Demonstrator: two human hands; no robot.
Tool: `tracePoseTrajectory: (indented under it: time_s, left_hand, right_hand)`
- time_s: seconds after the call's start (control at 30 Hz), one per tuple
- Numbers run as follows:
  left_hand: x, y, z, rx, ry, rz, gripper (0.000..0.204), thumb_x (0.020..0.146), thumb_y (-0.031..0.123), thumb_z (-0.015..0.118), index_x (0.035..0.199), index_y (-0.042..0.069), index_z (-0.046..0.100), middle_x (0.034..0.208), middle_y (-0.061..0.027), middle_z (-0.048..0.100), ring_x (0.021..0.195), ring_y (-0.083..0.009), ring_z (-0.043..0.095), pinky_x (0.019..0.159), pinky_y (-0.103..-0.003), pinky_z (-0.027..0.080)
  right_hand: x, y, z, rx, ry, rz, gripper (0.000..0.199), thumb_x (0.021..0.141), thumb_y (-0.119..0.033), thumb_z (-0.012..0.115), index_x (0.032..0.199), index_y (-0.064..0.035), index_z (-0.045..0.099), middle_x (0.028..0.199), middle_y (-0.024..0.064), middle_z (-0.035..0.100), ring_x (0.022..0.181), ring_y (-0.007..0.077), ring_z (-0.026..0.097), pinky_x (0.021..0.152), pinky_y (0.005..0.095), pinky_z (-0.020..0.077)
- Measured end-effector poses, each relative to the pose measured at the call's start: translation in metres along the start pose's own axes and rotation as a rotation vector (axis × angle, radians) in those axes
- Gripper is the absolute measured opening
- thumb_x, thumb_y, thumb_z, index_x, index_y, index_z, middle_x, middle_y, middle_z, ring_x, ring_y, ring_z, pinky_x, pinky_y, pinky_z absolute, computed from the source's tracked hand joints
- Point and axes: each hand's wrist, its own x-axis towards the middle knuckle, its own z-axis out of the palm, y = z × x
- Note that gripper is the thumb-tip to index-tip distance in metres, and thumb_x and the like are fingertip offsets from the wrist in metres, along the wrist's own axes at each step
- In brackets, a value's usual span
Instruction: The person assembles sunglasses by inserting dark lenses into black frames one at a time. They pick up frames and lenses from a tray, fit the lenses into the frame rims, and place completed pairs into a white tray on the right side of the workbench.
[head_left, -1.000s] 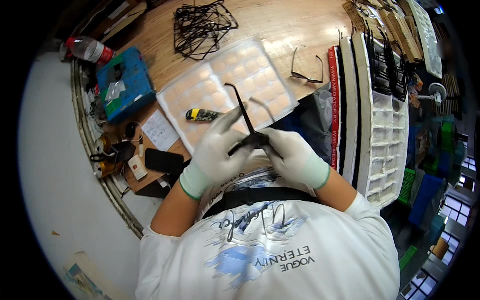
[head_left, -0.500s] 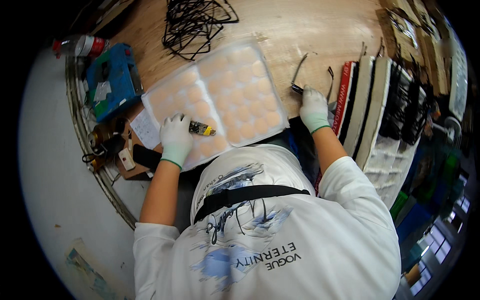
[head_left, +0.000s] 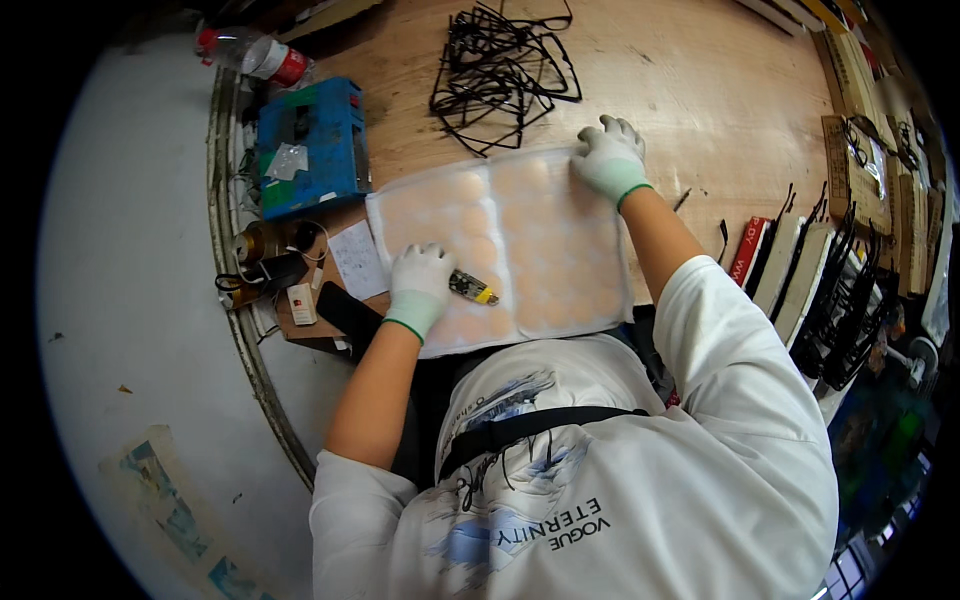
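Note:
My left hand (head_left: 421,284), in a white glove with a green cuff, rests on a padded mat (head_left: 560,245) with round peach pads under a clear cover. From its thumb side sticks a short black-patterned tool with a yellow end (head_left: 473,287); the curled fingers appear closed on it. My right hand (head_left: 610,160), gloved alike, hovers at the mat's far right corner, fingers apart and holding nothing. Just beyond it lies a tangled heap of black eyeglass frames (head_left: 500,75). Right of my forearm, thin black temples of a spectacle frame (head_left: 723,240) show; the rest is hidden.
A blue box-like tool (head_left: 315,150) and a red-capped bottle (head_left: 265,58) stand at the left. A paper note (head_left: 358,260) and a black phone-like slab (head_left: 347,310) lie by the mat. Upright trays (head_left: 790,265) with black frames line the right side.
My right hand has let go of the black spectacle frame at the right and moved left and away from me toward the heap. My left hand stays on the mat. The whole view has shifted.

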Motion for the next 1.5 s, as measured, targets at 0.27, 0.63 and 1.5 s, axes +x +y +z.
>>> tracePoseTrajectory:
  time_s: [0.27, 0.63, 1.5]
  left_hand:
    - [-0.034, -0.007, 0.001, -0.136, 0.056, -0.016, 0.026, 0.077, 0.022, 0.068, 0.102, 0.017, 0.073, 0.105, -0.0073, 0.068, 0.101, -0.0301, 0.065, 0.087, -0.045, 0.053]
    - [-0.119, -0.022, 0.042, -0.292, 0.072, -0.016, 0.039, 0.072, 0.031, 0.069, 0.106, 0.013, 0.073, 0.099, -0.0115, 0.069, 0.097, -0.0323, 0.066, 0.082, -0.047, 0.054]
    - [-0.127, -0.021, 0.023, -0.635, 0.165, 0.274, 0.037, 0.083, 0.021, 0.072, 0.114, 0.001, 0.069, 0.107, -0.0208, 0.067, 0.1, -0.0387, 0.067, 0.089, -0.046, 0.054]
  right_hand:
    - [-0.054, -0.018, -0.012, 0.189, 0.399, -0.233, 0.015, 0.086, -0.021, 0.067, 0.093, -0.0111, 0.076, 0.129, 0.0102, 0.066, 0.13, 0.0294, 0.052, 0.114, 0.0492, 0.031]
    - [-0.218, -0.023, -0.088, 1.254, 0.476, 0.04, 0.02, 0.103, -0.012, 0.054, 0.112, 0.0027, 0.064, 0.109, 0.0097, 0.07, 0.099, 0.015, 0.062, 0.094, 0.0289, 0.0472]
    - [-0.484, 0.039, 0.042, 1.559, 0.43, 0.769, 0.02, 0.094, -0.006, 0.059, 0.107, -0.0006, 0.073, 0.092, 0.008, 0.074, 0.079, 0.0199, 0.07, 0.075, 0.0312, 0.0552]
